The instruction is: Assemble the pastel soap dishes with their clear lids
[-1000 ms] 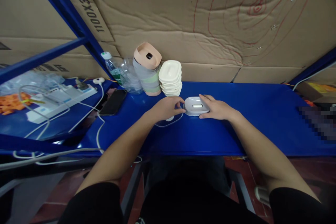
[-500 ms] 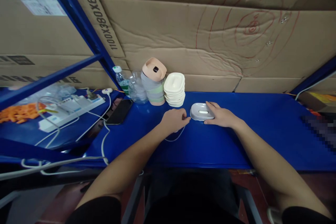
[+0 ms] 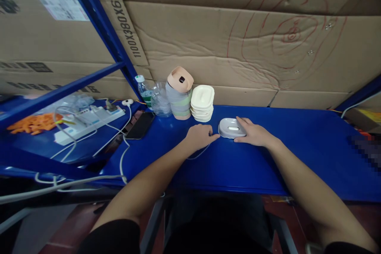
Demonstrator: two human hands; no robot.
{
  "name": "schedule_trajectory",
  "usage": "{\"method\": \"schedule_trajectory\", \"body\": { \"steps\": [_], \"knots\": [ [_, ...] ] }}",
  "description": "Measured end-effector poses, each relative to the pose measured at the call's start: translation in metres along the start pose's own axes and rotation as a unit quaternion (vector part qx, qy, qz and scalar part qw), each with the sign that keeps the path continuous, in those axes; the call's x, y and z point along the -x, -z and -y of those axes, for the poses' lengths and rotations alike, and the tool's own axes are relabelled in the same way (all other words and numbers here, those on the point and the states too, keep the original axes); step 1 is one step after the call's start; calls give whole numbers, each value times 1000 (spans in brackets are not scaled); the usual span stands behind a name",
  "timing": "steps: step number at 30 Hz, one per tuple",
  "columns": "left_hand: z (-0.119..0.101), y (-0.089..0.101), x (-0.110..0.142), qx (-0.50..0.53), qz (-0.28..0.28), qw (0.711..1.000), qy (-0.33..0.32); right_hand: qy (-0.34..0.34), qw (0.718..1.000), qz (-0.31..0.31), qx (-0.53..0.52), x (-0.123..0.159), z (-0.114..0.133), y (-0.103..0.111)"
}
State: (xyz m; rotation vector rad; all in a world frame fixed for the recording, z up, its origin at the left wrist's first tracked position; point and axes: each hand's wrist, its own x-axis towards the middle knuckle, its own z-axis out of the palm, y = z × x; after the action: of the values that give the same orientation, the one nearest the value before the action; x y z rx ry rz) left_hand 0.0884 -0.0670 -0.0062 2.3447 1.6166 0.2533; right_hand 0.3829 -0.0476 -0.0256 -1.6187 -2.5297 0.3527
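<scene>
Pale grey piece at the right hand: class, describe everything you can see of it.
The pale grey piece is a low, rounded oblong with a glossy, plastic-looking surface and a slightly wavy lower edge. A white oblong mark shows near its middle; whether slot or inlay is unclear. It lies flat on the blue table. The right hand spans its right end, fingers at the far edge, thumb at the near.

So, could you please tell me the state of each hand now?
Left hand: fingers curled; whether it holds anything cannot be told.
Right hand: holding the pale dish at its right end.
</scene>
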Motion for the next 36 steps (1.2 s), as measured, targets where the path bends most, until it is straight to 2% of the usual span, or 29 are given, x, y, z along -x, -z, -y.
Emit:
{"method": "schedule_trajectory", "body": {
  "steps": [3, 5, 7, 10, 12, 14, 17, 19, 22, 24, 27, 29, 33, 36],
  "knots": [
    [-4, 4, 5, 59, -63, 996, -6, -2, 1000, 5, -5, 0, 1, 2],
    [-5, 6, 10, 147, -137, 979, -46, -3, 1000, 2, -11, 0, 0, 1],
    [-6, 6, 16, 244, -220, 935, -137, 3, 1000, -7, -25, -1, -2, -2],
    [-7, 7, 23, 339, -306, 844, -281, 39, 997, -12, -72, -3, -3, -5],
    [-9, 8, 26, 373, -337, 801, -325, 66, 993, -2, -102, -2, -2, -4],
    [-11, 7, 27, 398, -354, 780, -328, 63, 992, -12, -112, 0, 0, 2],
    [-13, 8, 27, 442, -330, 786, -280, 35, 988, -82, -127, 6, 8, 14],
    [-15, 10, 28, 486, -282, 789, -249, 66, 979, -118, -150, 9, 17, 20],
    [-15, 13, 28, 548, -211, 777, -225, 132, 969, -136, -160, 13, 34, 20],
    [-14, 14, 25, 576, -184, 766, -217, 133, 965, -156, -163, 13, 41, 18],
    [-11, 12, 16, 607, -157, 749, -215, 120, 956, -193, -185, 11, 37, 16],
    [-8, 9, 9, 615, -126, 748, -214, 115, 953, -192, -204, 9, 26, 19],
    [5, 1, -7, 579, -52, 793, -183, 92, 964, -164, -186, 5, 7, 25],
    [17, -4, -16, 528, -34, 836, -146, 92, 975, -129, -154, 3, 1, 24]
  ]
}}
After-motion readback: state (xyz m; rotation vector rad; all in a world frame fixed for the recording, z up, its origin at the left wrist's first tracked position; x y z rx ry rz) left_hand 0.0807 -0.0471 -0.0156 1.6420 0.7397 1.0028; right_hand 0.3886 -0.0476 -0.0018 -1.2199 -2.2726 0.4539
